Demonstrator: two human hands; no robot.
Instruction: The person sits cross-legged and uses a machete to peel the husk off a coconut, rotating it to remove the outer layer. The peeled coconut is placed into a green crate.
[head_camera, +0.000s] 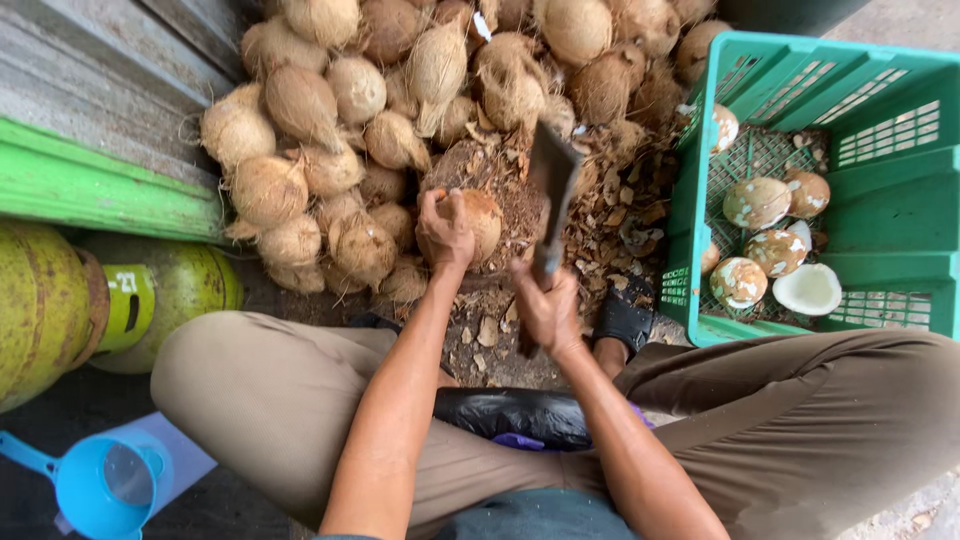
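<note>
Head view, left hand: left hand (444, 228) closed over the top of a brown coconut (478, 222), pinning it on a chopping block (490, 175) littered with husk.
Head view, right hand: right hand (545, 305) gripped tight round the handle of a cleaver (551, 185); blade raised, just right of the held coconut, not clearly touching it.
Head view, coconut location: centre of frame, on the block, in front of the person's knees.
Head view, pile: husked coconuts (330, 120) heaped behind and left of the block, against a grey wall.
Head view, crate: green plastic crate (890, 215) at right, holding peeled coconuts (757, 203) showing white patches.
Head view, ground: shell chips (610, 215) scattered between block and crate.
Head view, left edge: green gas cylinder (60, 300) lying on its side; blue plastic scoop (100, 485) near the left knee.
</note>
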